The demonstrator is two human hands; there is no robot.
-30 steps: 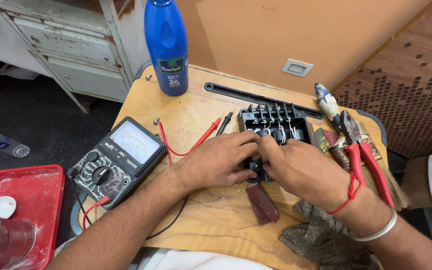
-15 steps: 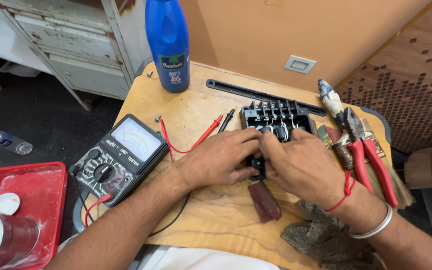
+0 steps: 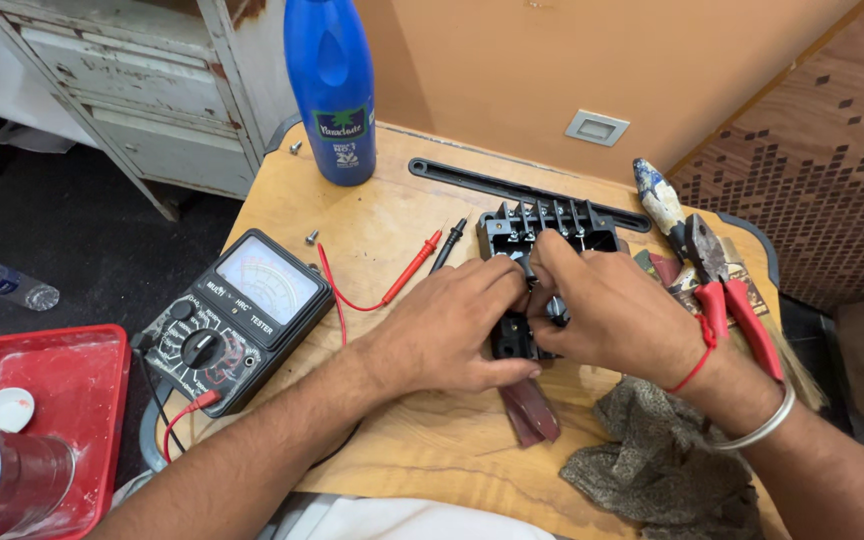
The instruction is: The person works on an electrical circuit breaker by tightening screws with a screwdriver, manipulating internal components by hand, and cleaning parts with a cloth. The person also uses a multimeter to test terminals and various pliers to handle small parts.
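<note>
A black plastic electrical part (image 3: 537, 232) with several slotted terminals lies in the middle of a small wooden table (image 3: 402, 210). My left hand (image 3: 452, 325) grips its near left side, fingers curled over the edge. My right hand (image 3: 612, 315) pinches the same part from the right, with a red thread and a metal bangle at the wrist. Both hands hide the part's near half. A black analog multimeter (image 3: 237, 315) sits to the left, its red probe (image 3: 407, 270) and black probe (image 3: 449, 243) lying loose beside my left hand.
A tall blue bottle (image 3: 332, 85) stands at the table's back left. A long black strip (image 3: 512, 188) lies behind the part. Red-handled pliers (image 3: 727, 290) and a screwdriver (image 3: 662, 200) rest at the right, a grey rag (image 3: 657, 465) at the front. A red tray (image 3: 52, 400) sits lower left.
Both hands stay on the black part; the fingers have shifted slightly over it. The view has moved a little, nothing else has changed place.
</note>
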